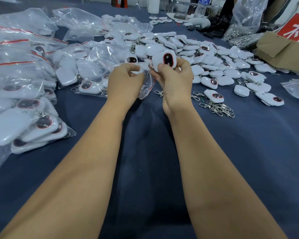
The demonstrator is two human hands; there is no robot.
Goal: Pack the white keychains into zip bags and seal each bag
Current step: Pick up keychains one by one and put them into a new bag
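Right hand (pixel 174 78) grips a white keychain (pixel 164 62); left hand (pixel 124 80) apparently pinches the zip bag (pixel 146 87) above bare cloth (pixel 148 135).

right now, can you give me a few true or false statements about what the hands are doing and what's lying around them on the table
1. The right hand holds a white keychain with its dark oval window facing the camera. True.
2. The left hand rests flat on the cloth. False: its fingers are curled, pinching a clear zip bag.
3. Filled zip bags are heaped to the left of the arms. True.
4. The loose metal clasps lie left of the left arm. False: they lie right of the right hand.
5. The table cover is bright red. False: it is dark blue.
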